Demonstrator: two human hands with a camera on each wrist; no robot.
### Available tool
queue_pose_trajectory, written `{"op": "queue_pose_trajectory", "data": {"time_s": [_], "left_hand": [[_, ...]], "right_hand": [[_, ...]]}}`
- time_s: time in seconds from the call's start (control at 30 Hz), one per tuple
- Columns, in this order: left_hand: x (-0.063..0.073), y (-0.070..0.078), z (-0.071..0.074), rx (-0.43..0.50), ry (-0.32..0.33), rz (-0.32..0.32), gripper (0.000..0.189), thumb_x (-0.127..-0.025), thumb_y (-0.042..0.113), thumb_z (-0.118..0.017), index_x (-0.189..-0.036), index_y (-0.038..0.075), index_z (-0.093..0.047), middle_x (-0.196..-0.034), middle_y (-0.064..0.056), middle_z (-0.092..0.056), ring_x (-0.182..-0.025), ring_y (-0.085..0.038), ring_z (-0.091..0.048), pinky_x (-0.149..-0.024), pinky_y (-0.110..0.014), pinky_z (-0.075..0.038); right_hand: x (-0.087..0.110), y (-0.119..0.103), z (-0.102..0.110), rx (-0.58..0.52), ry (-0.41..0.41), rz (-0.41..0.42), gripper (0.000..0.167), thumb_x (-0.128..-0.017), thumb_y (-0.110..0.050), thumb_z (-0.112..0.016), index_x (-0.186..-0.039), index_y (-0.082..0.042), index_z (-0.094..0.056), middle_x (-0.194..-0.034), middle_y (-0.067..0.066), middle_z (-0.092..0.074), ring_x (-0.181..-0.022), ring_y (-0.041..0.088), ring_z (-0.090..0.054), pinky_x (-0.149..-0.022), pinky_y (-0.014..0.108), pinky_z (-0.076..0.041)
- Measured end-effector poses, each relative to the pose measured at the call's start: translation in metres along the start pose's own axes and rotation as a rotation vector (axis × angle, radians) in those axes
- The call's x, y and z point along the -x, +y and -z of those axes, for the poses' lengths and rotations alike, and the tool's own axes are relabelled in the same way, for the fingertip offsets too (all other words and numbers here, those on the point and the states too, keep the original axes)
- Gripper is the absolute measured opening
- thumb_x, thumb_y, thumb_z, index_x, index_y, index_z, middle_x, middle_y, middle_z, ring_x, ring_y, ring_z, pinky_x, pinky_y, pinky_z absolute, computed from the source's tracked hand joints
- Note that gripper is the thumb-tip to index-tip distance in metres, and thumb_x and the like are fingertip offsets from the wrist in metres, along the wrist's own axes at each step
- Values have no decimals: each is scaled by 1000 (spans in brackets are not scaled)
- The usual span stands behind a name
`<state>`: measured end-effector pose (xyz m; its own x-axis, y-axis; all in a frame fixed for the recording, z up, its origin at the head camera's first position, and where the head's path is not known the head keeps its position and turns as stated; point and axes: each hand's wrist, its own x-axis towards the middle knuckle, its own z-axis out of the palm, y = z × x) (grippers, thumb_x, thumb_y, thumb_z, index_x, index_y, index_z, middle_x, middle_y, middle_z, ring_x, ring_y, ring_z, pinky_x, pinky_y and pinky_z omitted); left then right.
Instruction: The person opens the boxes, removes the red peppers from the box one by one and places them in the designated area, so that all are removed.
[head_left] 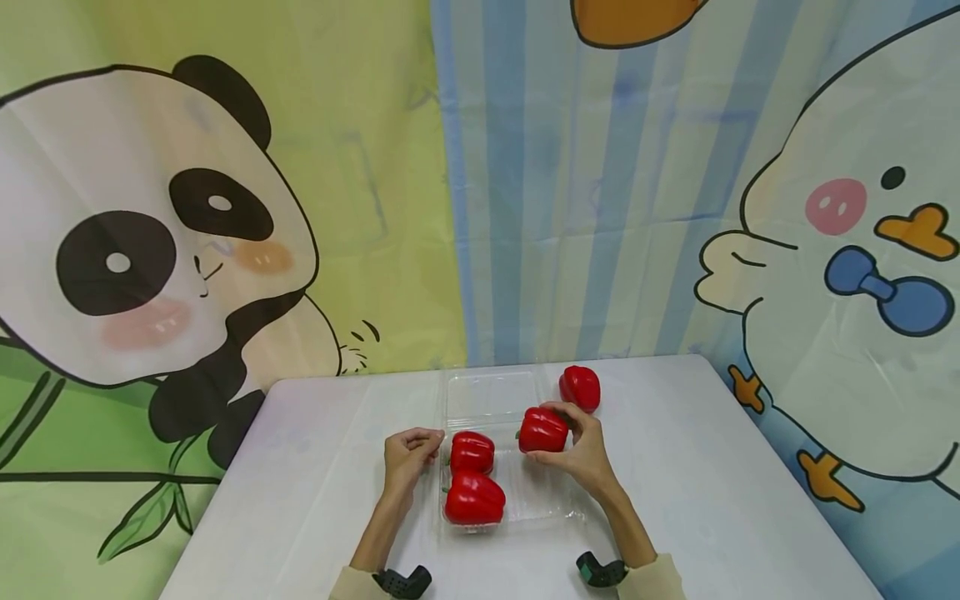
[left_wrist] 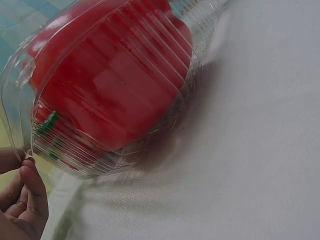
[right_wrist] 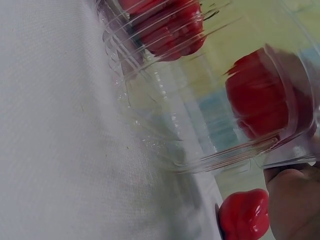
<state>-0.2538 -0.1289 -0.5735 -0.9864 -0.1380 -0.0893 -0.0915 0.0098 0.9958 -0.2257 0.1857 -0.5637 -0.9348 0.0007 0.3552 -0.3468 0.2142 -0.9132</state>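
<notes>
A clear plastic clamshell box (head_left: pixel 543 504) lies on the white table with its lid (head_left: pixel 491 396) folded back. Two red bell peppers sit in its left half, the nearer pepper (head_left: pixel 475 500) in front of the farther one (head_left: pixel 472 452). My right hand (head_left: pixel 581 446) grips a third red bell pepper (head_left: pixel 543 430) between thumb and fingers, over the box's right part. With thumb and fingertips my left hand (head_left: pixel 412 454) pinches the box's left rim, seen close in the left wrist view beside the pepper (left_wrist: pixel 115 75) behind the ribbed wall.
Another red bell pepper (head_left: pixel 580 388) lies on the table behind the right hand, outside the box. A curtain with a printed panda (head_left: pixel 217 225) and a white bird (head_left: pixel 847 333) hangs directly behind the white table (head_left: pixel 315 467).
</notes>
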Motion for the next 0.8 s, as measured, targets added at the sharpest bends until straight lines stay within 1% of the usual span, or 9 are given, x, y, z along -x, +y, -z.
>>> {"op": "queue_pose_trajectory", "data": {"time_s": [0.1, 0.17, 0.3, 0.5, 0.8], "left_hand": [[0, -1, 0, 1, 0, 8, 23, -98, 12, -82, -105, -10, -79, -79, -11, -76, -63, -11, -61, -58, -20, -54], [-1, -1, 0, 4, -1, 10, 23, -98, 11, -82, -105, -10, -79, -79, -11, -76, -63, -11, -61, -58, -20, -54], [-1, -1, -1, 8, -5, 5, 22, -98, 10, -81, -106, -10, -80, -80, -11, -77, -63, -11, -61, -58, -19, -54], [0, 0, -1, 9, -9, 1, 22, -98, 10, -81, -107, -10, -80, -81, -12, -77, -64, -11, -62, -59, -19, -55], [-2, -2, 0, 6, -5, -1, 23, -98, 12, -82, -105, -10, -80, -80, -12, -77, -64, -11, -62, -59, -20, -56]], "right_hand": [[0, 1, 0, 7, -4, -2, 77, -74, -9, -99, -143, -10, -65, -141, 17, -69, -126, 20, -63, -103, 20, -57], [0, 0, 1, 10, -4, -9, 77, -74, -9, -99, -143, -10, -65, -141, 17, -69, -126, 20, -63, -103, 20, -57], [1, 0, 1, 15, 0, -14, 76, -75, -9, -99, -143, -10, -66, -140, 17, -69, -127, 25, -63, -103, 19, -56], [1, -2, 1, 16, 21, -19, 78, -73, -10, -100, -142, -11, -66, -141, 13, -70, -129, 32, -64, -104, 20, -56], [0, -4, 2, 19, 34, -6, 79, -73, -12, -100, -143, -11, -65, -142, 13, -70, -130, 34, -63, -104, 21, -56]]}}
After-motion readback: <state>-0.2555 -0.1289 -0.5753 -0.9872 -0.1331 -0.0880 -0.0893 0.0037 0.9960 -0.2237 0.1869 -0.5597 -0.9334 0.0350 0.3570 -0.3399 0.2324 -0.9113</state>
